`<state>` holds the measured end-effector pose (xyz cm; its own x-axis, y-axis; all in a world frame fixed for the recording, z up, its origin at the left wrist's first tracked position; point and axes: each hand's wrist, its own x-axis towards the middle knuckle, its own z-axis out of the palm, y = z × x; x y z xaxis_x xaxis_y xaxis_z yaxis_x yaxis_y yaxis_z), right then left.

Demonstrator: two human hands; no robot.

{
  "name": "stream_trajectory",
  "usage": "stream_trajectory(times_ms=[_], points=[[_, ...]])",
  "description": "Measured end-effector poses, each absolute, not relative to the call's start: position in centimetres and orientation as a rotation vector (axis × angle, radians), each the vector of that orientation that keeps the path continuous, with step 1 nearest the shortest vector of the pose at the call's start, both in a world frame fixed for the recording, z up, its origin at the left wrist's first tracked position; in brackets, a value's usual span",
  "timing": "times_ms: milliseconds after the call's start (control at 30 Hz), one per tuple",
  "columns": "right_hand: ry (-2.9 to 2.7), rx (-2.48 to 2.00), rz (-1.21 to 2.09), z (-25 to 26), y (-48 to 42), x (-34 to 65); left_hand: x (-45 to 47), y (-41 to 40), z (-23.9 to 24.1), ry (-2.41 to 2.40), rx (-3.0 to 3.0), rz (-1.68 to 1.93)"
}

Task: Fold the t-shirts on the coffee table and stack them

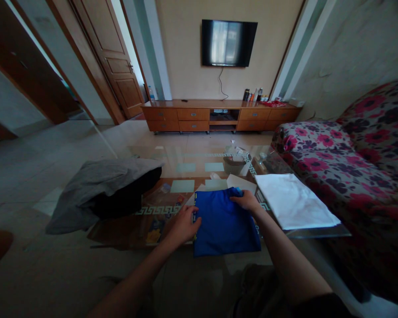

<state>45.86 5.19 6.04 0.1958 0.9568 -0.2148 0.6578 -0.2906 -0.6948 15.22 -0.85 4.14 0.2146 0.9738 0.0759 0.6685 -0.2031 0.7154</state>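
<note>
A blue folded garment (223, 225) lies on the glass coffee table (146, 154), its near edge reaching the table's front. Along its left side runs a strip with small yellow marks. My left hand (185, 224) holds that left edge, thumb on top of the cloth and fingers curled at the side. At the far right corner, where a lighter blue bit shows, my right hand (247, 201) grips the fabric with the thumb over it. The undersides of both grips are hidden. To the right, a white folded cloth (295, 201) lies flat.
A grey and black heap of clothing (102, 190) sits on the table's left end. The flowered sofa (331, 163) stands close on the right. Beyond the table are a low wooden cabinet (194, 115) with bottles on it and a wall television (228, 44).
</note>
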Motion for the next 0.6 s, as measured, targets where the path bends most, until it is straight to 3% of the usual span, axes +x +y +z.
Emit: stream_trajectory(times_ms=[300, 467, 600], points=[[-1.417, -1.278, 1.378, 10.9, 3.2, 44.6, 14.5, 1.4, 2.5, 1.5, 1.327, 0.849], [-1.301, -0.965, 1.695, 14.6, 1.0, 44.7, 15.3, 1.3, 5.4, 1.168, 1.117, 1.046], [-1.24, -0.903, 1.727, 14.7, 0.4, 45.2, 15.6, 0.7, 8.0, 0.907, 0.979, 1.002]])
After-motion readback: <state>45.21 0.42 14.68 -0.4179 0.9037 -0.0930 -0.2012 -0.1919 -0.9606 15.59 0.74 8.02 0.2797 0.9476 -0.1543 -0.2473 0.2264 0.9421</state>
